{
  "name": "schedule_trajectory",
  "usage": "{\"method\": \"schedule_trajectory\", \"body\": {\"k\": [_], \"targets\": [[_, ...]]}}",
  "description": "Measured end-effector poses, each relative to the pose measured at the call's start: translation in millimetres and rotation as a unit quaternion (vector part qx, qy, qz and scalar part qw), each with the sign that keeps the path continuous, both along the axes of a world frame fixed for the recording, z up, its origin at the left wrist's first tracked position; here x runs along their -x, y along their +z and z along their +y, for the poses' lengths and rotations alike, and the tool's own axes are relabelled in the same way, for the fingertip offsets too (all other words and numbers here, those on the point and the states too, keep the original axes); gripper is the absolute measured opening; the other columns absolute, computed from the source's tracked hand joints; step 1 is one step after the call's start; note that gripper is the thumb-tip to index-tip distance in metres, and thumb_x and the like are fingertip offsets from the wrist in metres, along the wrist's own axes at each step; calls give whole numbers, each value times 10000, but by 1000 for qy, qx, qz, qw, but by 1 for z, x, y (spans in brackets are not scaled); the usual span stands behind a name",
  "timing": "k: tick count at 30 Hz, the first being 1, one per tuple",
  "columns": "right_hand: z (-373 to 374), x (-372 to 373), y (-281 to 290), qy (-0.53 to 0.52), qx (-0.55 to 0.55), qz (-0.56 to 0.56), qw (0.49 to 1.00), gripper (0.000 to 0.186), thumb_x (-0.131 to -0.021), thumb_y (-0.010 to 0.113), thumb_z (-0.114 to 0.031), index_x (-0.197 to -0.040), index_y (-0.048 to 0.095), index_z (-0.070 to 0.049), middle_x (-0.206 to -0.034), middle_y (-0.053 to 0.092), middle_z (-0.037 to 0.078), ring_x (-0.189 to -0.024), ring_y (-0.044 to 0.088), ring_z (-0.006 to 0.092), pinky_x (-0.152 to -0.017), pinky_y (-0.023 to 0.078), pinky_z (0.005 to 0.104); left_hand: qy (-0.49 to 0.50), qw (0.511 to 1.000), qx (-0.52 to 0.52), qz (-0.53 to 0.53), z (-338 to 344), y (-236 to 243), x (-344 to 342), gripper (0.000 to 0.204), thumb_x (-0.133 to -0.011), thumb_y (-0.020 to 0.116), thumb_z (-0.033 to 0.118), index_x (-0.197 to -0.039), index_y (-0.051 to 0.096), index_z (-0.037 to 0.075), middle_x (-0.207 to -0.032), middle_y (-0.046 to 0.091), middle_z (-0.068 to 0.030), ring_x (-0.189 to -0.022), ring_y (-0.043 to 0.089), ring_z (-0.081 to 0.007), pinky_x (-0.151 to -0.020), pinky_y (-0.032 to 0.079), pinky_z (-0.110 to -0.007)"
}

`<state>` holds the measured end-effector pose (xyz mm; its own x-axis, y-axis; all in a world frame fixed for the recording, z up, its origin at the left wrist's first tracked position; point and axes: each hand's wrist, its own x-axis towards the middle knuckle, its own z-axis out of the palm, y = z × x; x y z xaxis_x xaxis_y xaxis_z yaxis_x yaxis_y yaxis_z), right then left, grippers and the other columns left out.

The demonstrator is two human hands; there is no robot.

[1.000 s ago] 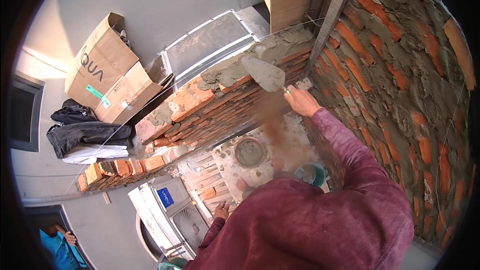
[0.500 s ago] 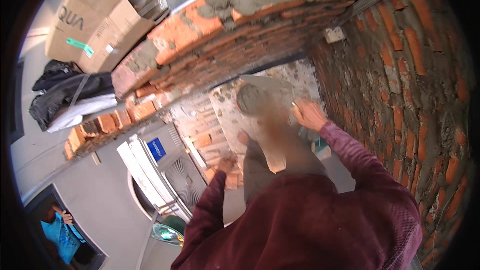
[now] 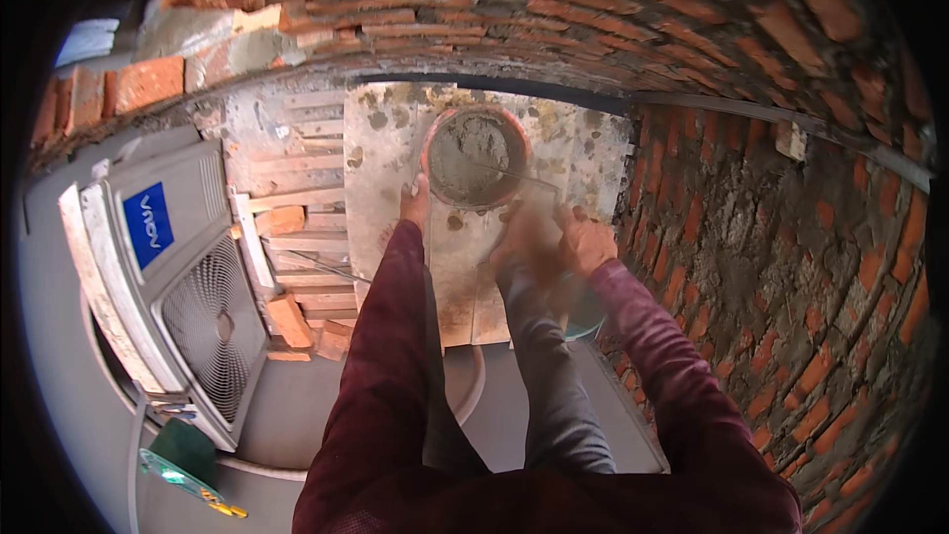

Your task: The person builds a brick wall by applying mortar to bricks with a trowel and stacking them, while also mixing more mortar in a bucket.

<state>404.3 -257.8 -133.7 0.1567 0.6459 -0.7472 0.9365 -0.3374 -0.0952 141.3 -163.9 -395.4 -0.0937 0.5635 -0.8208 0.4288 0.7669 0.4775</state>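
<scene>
Mortar (image 3: 476,153) lies in a round, orange-rimmed bucket (image 3: 428,134), which I have ahead of the fingers and between the two hands. My left hand (image 3: 415,203) has its fingertips at the bucket's near left side; from here I cannot tell whether they grip it or merely rest against it. My right hand (image 3: 588,239) has its fingers curled around a trowel (image 3: 534,181), the blade seen nearly edge-on and reaching leftward from them to the bucket. Beneath the bucket I see a spotted board (image 3: 386,158). Wooden slats (image 3: 311,178) lie left of the left fingers, with a fan unit (image 3: 213,282) farther out that way. Just nearer me than the right fingers sits a teal pail (image 3: 583,323), partly hidden; a brick wall (image 3: 751,336) stands to their right.
</scene>
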Motion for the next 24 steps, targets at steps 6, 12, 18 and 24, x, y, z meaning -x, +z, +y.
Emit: {"method": "schedule_trajectory", "body": {"k": [6,12,18,24], "targets": [[76,3,-78,118,-31,-95,988,410,-850,469,-83,-1257,505,-61,-1099,600,182,-904,648,335,-803,498,451,21,972,-127,-198,21,7,-31,630,-966,462,536,-1228,563,-27,-1107,605,-84,-1008,531,-157,-912,415,-307],[136,37,-31,219,-60,-61,972,187,-850,543,-122,-963,663,-35,-987,659,157,-835,690,246,-657,553,339,-7,979,-140,-146,41,104,-25,503,-992,445,477,-885,582,5,-801,551,-3,-756,477,-114,-704,422,-279],[55,128,81,354,-245,76,900,374,-775,588,-99,-1099,565,86,-893,589,159,-723,665,243,-570,538,334,-21,976,-197,-95,50,278,108,376,-1020,425,346,-852,556,36,-782,515,12,-721,421,-95,-651,384,-261],[88,142,284,229,-208,201,930,292,-769,576,-66,-1021,537,76,-903,607,231,-757,658,353,-635,532,432,-64,969,-236,-23,38,526,170,447,-1019,425,420,-837,560,36,-793,545,7,-768,448,-95,-693,391,-265]]}}
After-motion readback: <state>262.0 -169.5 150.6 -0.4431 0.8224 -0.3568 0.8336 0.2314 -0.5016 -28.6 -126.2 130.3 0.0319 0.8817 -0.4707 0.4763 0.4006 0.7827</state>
